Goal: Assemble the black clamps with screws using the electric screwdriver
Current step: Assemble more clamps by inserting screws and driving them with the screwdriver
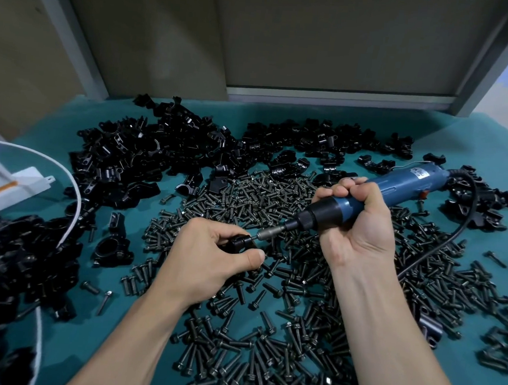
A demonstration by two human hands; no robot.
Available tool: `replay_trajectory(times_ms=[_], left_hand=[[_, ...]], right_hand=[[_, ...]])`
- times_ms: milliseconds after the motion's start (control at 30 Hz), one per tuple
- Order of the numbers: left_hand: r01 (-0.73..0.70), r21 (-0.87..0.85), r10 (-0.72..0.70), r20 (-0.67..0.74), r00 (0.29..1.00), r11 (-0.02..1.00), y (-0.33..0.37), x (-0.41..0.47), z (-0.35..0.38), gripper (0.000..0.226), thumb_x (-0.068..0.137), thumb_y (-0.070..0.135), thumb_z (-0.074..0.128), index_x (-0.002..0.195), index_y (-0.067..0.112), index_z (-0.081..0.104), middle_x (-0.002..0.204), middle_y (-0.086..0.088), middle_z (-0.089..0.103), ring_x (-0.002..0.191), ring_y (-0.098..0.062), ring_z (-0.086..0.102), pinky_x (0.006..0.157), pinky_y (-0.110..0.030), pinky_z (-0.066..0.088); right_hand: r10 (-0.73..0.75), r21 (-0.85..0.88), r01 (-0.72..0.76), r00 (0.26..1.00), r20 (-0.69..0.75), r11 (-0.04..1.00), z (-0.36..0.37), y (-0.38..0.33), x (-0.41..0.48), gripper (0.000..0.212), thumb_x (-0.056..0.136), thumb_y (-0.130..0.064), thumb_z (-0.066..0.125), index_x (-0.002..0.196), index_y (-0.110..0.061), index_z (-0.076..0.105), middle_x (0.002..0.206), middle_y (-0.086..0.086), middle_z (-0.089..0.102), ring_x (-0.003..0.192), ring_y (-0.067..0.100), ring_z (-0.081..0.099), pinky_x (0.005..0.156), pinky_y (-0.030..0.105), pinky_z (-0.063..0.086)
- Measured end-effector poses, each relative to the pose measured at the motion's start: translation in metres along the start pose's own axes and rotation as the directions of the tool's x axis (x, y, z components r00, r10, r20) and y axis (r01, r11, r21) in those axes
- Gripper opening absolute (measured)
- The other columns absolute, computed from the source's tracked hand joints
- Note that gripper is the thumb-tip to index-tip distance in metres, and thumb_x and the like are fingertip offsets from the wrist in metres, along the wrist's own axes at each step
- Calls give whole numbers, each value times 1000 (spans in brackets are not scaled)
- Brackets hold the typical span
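Observation:
My left hand (208,255) grips a small black clamp (240,243) between thumb and fingers, just above the table. My right hand (357,218) is wrapped round the blue electric screwdriver (374,192), which slants down to the left. Its silver bit (266,233) meets the right side of the clamp; the screw itself is hidden there. Dark screws (266,330) lie scattered thickly over the teal table (125,343) under and around both hands. Loose black clamp parts (146,153) are heaped at the back left and along the back.
A single clamp (111,249) lies left of my left hand. More black clamps (1,263) pile at the near left. A white box (7,182) and white cable (75,205) sit at the left edge. The screwdriver's black cord (443,246) loops right. Grey panels stand behind.

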State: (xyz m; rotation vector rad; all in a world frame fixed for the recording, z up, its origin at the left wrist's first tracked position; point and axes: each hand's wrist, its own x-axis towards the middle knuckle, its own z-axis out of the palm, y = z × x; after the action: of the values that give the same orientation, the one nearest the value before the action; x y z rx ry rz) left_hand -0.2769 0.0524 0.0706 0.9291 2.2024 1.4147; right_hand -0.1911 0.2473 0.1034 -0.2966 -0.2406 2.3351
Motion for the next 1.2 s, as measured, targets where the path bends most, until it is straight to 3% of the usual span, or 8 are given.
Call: replay_trajectory(times_ms=[367, 500, 567, 633, 800, 933, 1067, 1200], left_hand=[[-9, -4, 9, -9, 1000, 1000, 0, 0, 0, 9, 79, 32, 90, 79, 31, 82, 69, -7, 75, 66, -40, 69, 61, -53, 57], [-40, 17, 41, -39, 998, 999, 0, 0, 0, 9, 80, 36, 90, 80, 34, 81, 68, -4, 73, 56, -24, 63, 56, -40, 52], [-58, 67, 62, -69, 996, 996, -2, 1, -2, 10, 80, 37, 89, 81, 36, 80, 67, 2, 72, 56, -16, 62, 57, -31, 50], [-71, 119, 82, -95, 992, 990, -3, 2, -4, 10, 81, 39, 88, 82, 36, 79, 67, 7, 71, 59, -15, 64, 56, -24, 49], [-46, 236, 75, -116, 990, 971, -7, 0, -4, 14, 78, 47, 85, 87, 44, 75, 70, 12, 72, 64, -12, 67, 63, -37, 56], [-43, 295, 82, -122, 989, 955, -5, 1, -1, 25, 74, 53, 85, 93, 59, 69, 79, 28, 72, 79, 0, 68, 69, -31, 58], [-47, 347, 80, -80, 994, 937, -2, 0, 2, 17, 72, 56, 84, 84, 57, 71, 81, 37, 68, 78, 6, 66, 63, -24, 53], [-23, 341, 59, -95, 994, 940, 0, 0, 0, 15, 72, 56, 85, 73, 58, 70, 84, 37, 69, 80, 6, 67, 74, -32, 59]], right_hand=[[-5, -18, 5, 1000, -2, 1000, 0, 1, 0, 24, 89, 8, 42, 90, -15, 49, 69, 0, 55, 55, 12, 51, 64, 29, 49], [0, -34, 0, 1000, 6, 999, 1, -1, 0, 22, 88, 5, 47, 97, -13, 53, 73, 2, 56, 58, 13, 52, 67, 29, 49], [3, -51, -2, 1000, 15, 999, 1, -2, -2, 22, 87, -9, 62, 108, -12, 57, 79, 4, 58, 62, 15, 55, 71, 30, 51], [36, -5, -36, 998, 45, 999, -3, -5, -2, 48, 84, -39, 73, 121, -11, 58, 89, 9, 60, 72, 20, 58, 81, 34, 51], [155, 66, -161, 984, 87, 985, -13, -11, 1, 75, 90, -77, 49, 128, -13, 58, 100, 12, 59, 84, 26, 57, 102, 39, 42], [168, 64, -171, 985, 41, 983, -18, -14, 4, 74, 91, -79, 47, 119, -12, 64, 93, 11, 60, 76, 27, 57, 98, 47, 49], [161, 38, -162, 987, 15, 986, -19, -24, 7, 80, 90, -75, 54, 131, -9, 71, 94, 9, 62, 77, 26, 59, 99, 54, 51], [115, 31, -115, 993, -3, 993, -16, -30, 8, 63, 94, -58, 63, 132, -8, 68, 109, 13, 68, 89, 28, 66, 102, 50, 51]])
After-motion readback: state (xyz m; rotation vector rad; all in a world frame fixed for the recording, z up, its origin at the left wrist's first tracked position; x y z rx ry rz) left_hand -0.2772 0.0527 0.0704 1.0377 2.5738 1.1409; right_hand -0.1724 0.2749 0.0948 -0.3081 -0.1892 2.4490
